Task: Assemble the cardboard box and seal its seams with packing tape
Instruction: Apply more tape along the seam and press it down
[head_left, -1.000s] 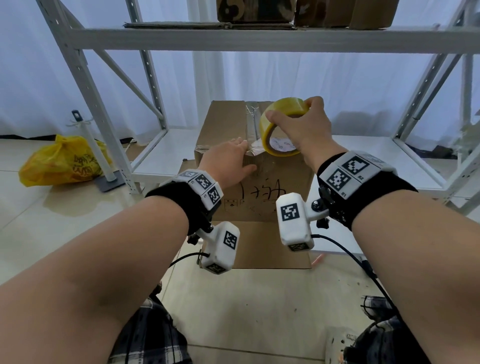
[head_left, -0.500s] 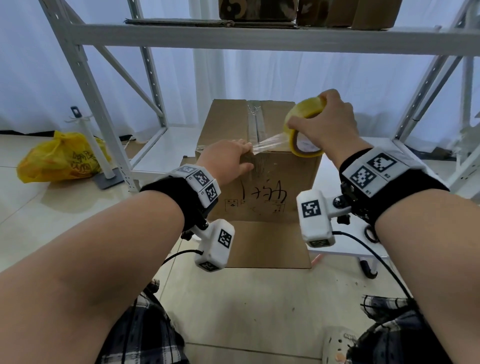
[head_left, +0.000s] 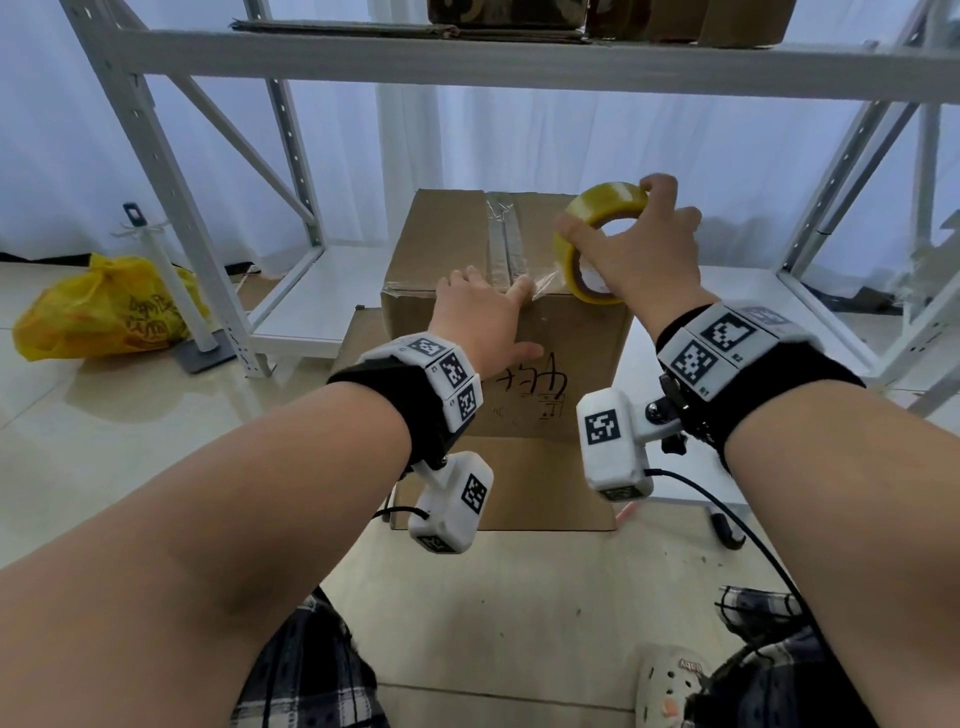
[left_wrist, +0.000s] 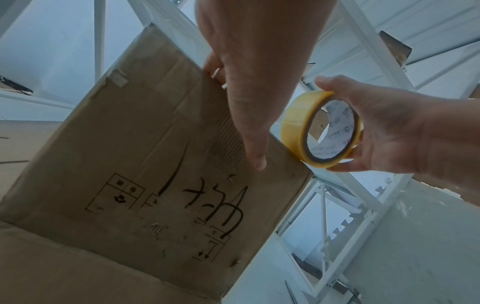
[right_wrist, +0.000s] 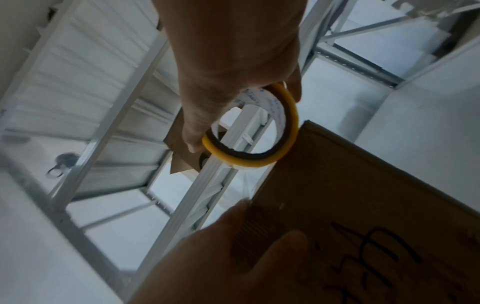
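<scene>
A brown cardboard box (head_left: 571, 364) stands upright on the floor, with a taped centre seam (head_left: 501, 239) across its top. My left hand (head_left: 478, 312) lies over the near top edge, fingers flat on top and thumb down the front face (left_wrist: 255, 148). It presses down the end of a clear tape strip (head_left: 545, 283). My right hand (head_left: 644, 249) grips a yellow tape roll (head_left: 597, 208) at the box's near right corner. The strip runs taut from the roll to my left fingers. The roll (left_wrist: 296, 127) (right_wrist: 291, 131) shows its white core in both wrist views.
A white metal rack (head_left: 171, 171) surrounds the box, and more boxes (head_left: 519, 10) sit on its upper shelf. A yellow plastic bag (head_left: 104, 312) and a white post on a base (head_left: 171, 280) stand at left. Flat cardboard (head_left: 363, 338) lies under the box.
My right hand carried the roll rightward from the centre seam to the box's right corner, drawing tape out along the near top edge. My left hand stayed pressing at the edge.
</scene>
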